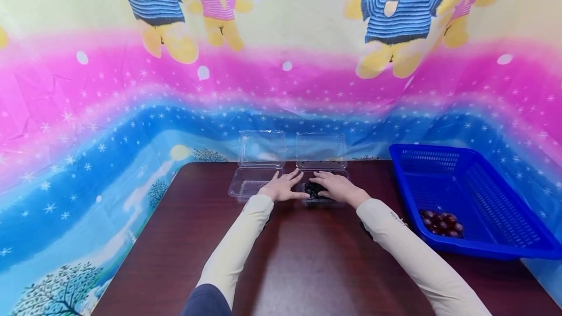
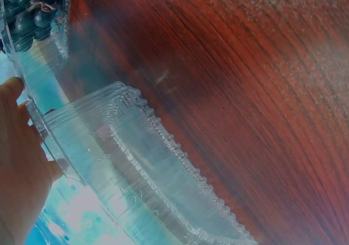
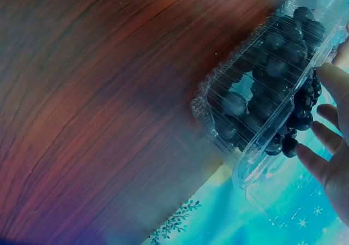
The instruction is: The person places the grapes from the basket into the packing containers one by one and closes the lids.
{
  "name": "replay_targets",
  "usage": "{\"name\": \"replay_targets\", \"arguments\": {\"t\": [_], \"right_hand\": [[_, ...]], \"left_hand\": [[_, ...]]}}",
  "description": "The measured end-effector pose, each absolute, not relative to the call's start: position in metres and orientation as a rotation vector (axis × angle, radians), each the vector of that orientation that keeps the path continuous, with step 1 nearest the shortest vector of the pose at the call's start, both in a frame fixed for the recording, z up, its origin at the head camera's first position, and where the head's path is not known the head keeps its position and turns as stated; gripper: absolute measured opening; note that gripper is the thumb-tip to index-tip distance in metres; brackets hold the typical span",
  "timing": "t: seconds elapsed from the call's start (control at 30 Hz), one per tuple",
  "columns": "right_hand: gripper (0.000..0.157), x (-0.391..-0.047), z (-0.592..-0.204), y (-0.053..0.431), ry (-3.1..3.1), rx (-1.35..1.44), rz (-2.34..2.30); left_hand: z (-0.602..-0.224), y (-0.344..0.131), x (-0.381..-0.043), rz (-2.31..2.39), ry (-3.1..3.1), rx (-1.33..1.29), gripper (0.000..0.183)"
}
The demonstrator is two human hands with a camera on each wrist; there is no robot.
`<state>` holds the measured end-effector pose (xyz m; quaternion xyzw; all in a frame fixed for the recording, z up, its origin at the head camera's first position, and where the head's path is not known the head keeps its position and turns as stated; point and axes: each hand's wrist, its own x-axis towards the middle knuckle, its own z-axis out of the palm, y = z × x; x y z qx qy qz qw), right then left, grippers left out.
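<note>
Two clear plastic clamshell boxes stand side by side at the table's far edge, lids raised. Black grapes (image 1: pixel 313 189) fill the right box (image 3: pixel 218 95), some rising above its rim. My right hand (image 1: pixel 340 189) lies over that box with fingers extended; in the right wrist view its fingertips are right at the grapes. My left hand (image 1: pixel 283 187) is spread between the boxes, its thumb reaching toward the grapes. The left wrist view has its fingers beside the rim of the left box (image 1: pixel 250 183), which holds no fruit.
A blue plastic basket (image 1: pixel 443 179) stands at the right of the brown table (image 1: pixel 303 267), with a bunch of red grapes (image 1: pixel 441 223) in its near left corner. A patterned cloth (image 1: pixel 281 82) with printed bears hangs behind the table.
</note>
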<state>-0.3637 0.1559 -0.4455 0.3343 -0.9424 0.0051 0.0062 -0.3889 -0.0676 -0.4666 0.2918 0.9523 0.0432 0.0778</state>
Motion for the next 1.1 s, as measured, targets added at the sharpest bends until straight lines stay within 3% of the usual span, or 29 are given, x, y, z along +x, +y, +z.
{"name": "replay_targets", "arguments": {"t": [1.1], "right_hand": [[0.051,-0.365,-0.455,0.168,-2.902,0.889,0.03]], "left_hand": [[-0.465,-0.059,-0.389,0.226,2.948,0.807,0.075]]}}
